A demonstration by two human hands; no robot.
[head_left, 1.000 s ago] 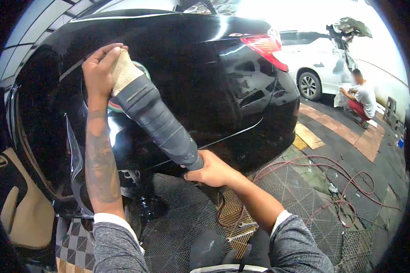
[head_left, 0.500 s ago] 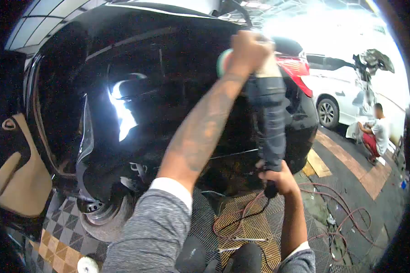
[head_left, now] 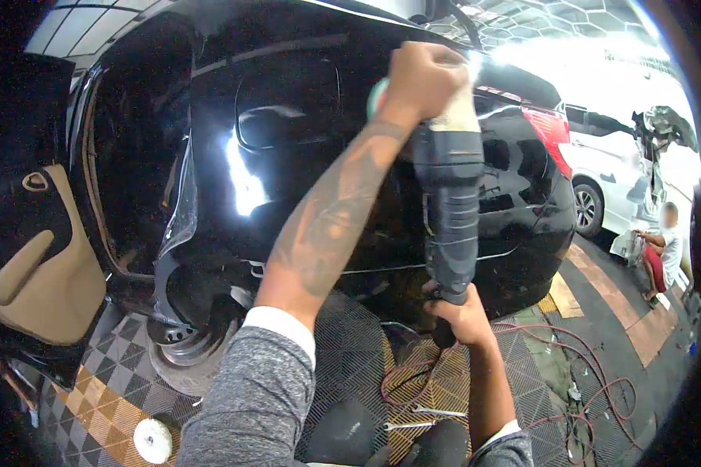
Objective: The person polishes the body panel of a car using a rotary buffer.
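Beside a shiny black car (head_left: 288, 86), a long dark-grey power tool with a cream top (head_left: 452, 194) points up, left of the red tail light (head_left: 549, 138). The left hand (head_left: 428, 82) wraps around its cream top, and the right hand (head_left: 461, 315) grips its bottom end. One green-edged round pad (head_left: 377, 97) peeks out behind the left hand. Two silver metal wrenches (head_left: 410, 426) lie on the floor.

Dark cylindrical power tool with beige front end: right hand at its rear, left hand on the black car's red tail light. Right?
No: the head view shows the left hand on the beige front end of the tool, not the tail light. The rest stands.
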